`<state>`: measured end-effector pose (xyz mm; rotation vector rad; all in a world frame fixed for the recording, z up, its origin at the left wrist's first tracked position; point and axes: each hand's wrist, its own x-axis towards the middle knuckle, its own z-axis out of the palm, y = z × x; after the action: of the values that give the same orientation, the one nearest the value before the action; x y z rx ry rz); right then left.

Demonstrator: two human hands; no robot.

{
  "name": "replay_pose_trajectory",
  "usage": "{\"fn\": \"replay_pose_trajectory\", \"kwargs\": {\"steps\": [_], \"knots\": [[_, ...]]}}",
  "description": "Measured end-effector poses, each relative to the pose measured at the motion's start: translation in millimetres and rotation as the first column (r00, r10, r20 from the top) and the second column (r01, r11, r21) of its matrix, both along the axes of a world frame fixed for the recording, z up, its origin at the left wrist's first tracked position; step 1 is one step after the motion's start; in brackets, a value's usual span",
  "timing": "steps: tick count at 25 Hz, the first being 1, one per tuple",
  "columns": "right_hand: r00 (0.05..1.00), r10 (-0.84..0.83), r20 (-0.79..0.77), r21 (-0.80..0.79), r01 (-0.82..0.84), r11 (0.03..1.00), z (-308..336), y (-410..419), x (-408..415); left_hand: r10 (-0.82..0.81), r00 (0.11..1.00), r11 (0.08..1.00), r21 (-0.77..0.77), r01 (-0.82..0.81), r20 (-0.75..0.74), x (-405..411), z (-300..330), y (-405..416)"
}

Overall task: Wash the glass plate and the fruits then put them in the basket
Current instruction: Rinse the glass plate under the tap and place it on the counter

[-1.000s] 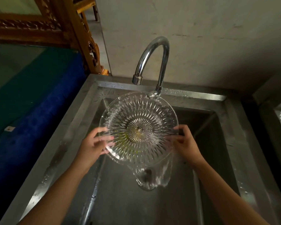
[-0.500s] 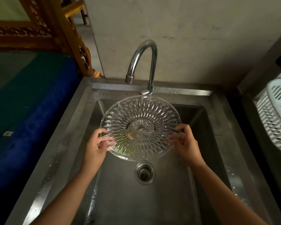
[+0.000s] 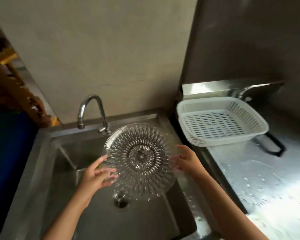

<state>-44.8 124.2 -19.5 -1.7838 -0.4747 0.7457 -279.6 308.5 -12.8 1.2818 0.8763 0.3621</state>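
Glass plate: the glass plate point(image 3: 140, 161) is held in the air, tilted, above the sink's right half, over the drain point(image 3: 121, 200); the tilt probably lets water run off into the basin.
Left hand: the left hand point(image 3: 98, 175) meets the plate's lower-left rim with fingers point(image 3: 109, 171) spread loosely against it, bracing more than clasping.
Right hand: the right hand point(image 3: 186, 159) is at the right rim with fingers point(image 3: 176, 159) half open; motion blur hides how firmly it grips.
Sink: the steel sink point(image 3: 47, 161) has its faucet point(image 3: 91, 111) at the back edge, with no stream visible.
Basket: the white basket point(image 3: 222, 121) sits empty at the back of the wet counter point(image 3: 267, 179), right of the sink, apart from the plate.
Fruits: none visible.
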Motion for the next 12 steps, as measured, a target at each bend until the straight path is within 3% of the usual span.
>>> {"fn": "replay_pose_trajectory", "kwargs": {"steps": [6,12], "knots": [[0.985,-0.148,-0.088,0.038,0.152,0.988,52,-111,43,-0.181,0.983,0.983,0.046,0.179,0.019,77,41,-70],[0.956,-0.268,-0.116,0.017,0.272,0.962,50,-224,71,-0.311,0.95,0.95,-0.009,0.311,-0.022,139,38,-153]]}}
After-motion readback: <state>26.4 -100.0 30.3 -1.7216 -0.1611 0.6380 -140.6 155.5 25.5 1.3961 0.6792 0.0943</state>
